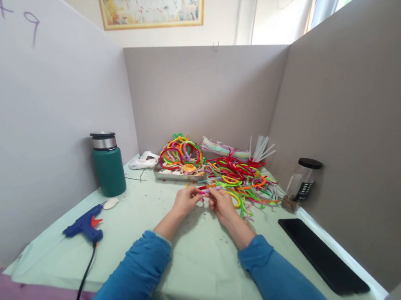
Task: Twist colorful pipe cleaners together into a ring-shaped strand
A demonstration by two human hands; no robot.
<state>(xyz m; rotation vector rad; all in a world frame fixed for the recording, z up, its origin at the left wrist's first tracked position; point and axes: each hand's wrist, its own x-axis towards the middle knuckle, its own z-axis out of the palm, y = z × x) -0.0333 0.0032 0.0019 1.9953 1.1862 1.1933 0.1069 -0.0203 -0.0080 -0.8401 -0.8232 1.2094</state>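
My left hand [187,200] and my right hand [221,204] are close together over the middle of the table. Between their fingertips is a short twisted piece of pipe cleaner [207,190], red, pink and lilac; both hands pinch it. Just beyond my right hand a tangled heap of coloured pipe cleaners [236,172] spreads over the table. A metal tray [180,176] behind my hands holds several coloured pipe-cleaner rings and small pale pieces.
A blue glue gun [85,226] with a black cord lies at the left, near a green bottle [109,167]. At the right are a clear jar [302,184] and a black flat object [321,255]. Clear sticks [261,149] lie behind the heap. Grey partitions [207,93] surround the table.
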